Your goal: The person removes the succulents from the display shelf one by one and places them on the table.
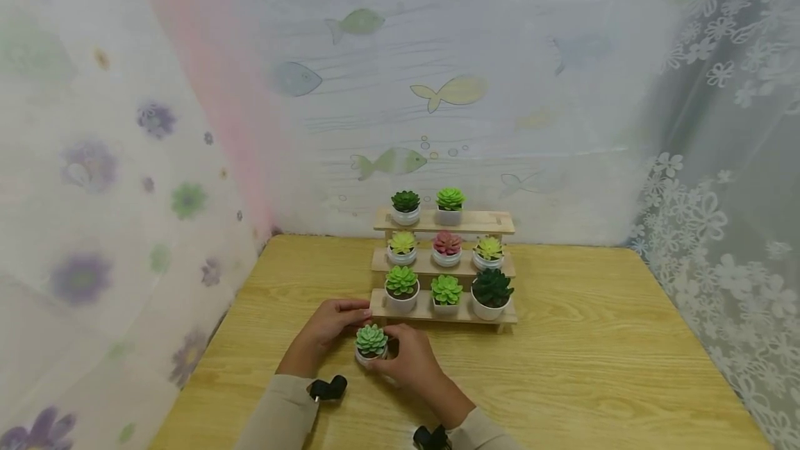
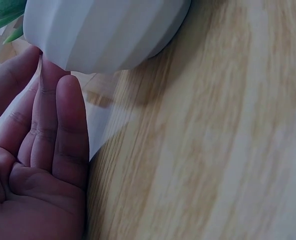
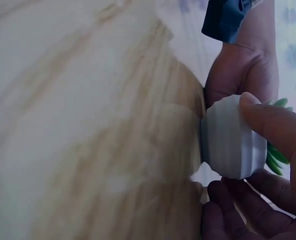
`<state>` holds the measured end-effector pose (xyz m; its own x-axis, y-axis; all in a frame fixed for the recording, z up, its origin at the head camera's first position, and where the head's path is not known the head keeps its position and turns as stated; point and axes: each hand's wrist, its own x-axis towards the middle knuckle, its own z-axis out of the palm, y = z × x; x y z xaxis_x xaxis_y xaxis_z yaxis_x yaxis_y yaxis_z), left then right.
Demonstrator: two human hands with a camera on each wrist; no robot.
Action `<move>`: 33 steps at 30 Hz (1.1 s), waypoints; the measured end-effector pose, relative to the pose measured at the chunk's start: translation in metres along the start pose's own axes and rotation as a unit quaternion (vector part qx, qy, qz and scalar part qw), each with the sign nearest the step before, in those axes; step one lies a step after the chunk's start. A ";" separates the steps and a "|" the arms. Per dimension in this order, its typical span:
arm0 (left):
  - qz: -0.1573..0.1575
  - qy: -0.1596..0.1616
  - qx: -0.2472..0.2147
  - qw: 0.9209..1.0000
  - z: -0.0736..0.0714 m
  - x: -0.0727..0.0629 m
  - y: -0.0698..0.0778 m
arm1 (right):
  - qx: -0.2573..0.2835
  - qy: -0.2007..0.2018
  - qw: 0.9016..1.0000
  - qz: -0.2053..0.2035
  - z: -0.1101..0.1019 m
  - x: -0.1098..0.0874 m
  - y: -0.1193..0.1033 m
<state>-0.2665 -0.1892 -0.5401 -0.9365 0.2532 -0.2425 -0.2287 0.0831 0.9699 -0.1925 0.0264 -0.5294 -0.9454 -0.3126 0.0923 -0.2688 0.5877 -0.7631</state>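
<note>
Small green plant gripped by the right hand beside the stand

A pale green plant [image 1: 371, 341] in a ribbed white pot [image 3: 225, 137] is held over the near part of the wooden table [image 1: 594, 353], just in front of the left end of a three-step stand [image 1: 484, 221]. The pot is clamped between the thumb and fingers of the right hand [image 1: 412, 356]; whether its base is touching the table cannot be told. The left hand [image 1: 331, 325] is placed just left of the plant, by the left end of the lowest shelf. Its fingers are held fairly straight, with the thumb brought close to them; the fingertips are partly hidden by the pot in the left wrist view, so contact with the shelf cannot be told.

Eight other plants are set on the stand. On the far, top shelf, a dark green one [image 1: 405, 201] is placed left of a bright green one [image 1: 450, 198]. A red plant [image 1: 446, 243] is flanked by two yellowish ones on the middle shelf. On the lowest, two bright green plants are followed at the right by a dark one [image 1: 492, 286]. The far side is closed off by a fish-patterned sheet [image 1: 531, 12].
</note>
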 end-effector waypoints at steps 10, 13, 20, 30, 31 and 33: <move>0.006 -0.010 -0.011 1.000 0.001 -0.001 0.001 | 0.033 -0.022 0.999 -0.004 -0.021 -0.005 -0.010; 0.007 -0.012 -0.013 1.000 0.000 -0.001 0.000 | 0.049 -0.023 0.998 -0.014 -0.030 -0.008 -0.013; 0.004 -0.011 -0.014 1.000 0.000 0.000 0.000 | 0.060 0.004 0.997 -0.044 -0.054 -0.015 -0.021; 0.000 -0.015 -0.013 1.000 -0.001 -0.002 0.000 | 0.066 0.065 0.991 -0.097 -0.079 -0.020 -0.038; 0.000 -0.015 -0.013 1.000 -0.001 -0.002 0.000 | 0.064 0.072 0.991 -0.098 -0.082 -0.019 -0.039; -0.002 -0.014 -0.016 1.000 -0.001 -0.002 0.000 | 0.058 0.082 0.990 -0.098 -0.088 -0.018 -0.041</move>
<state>-0.2644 -0.1911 -0.5399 -0.9280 0.2792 -0.2466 -0.2415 0.0532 0.9689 -0.1805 0.0731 -0.4435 -0.8969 -0.2807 0.3416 -0.4362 0.4357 -0.7873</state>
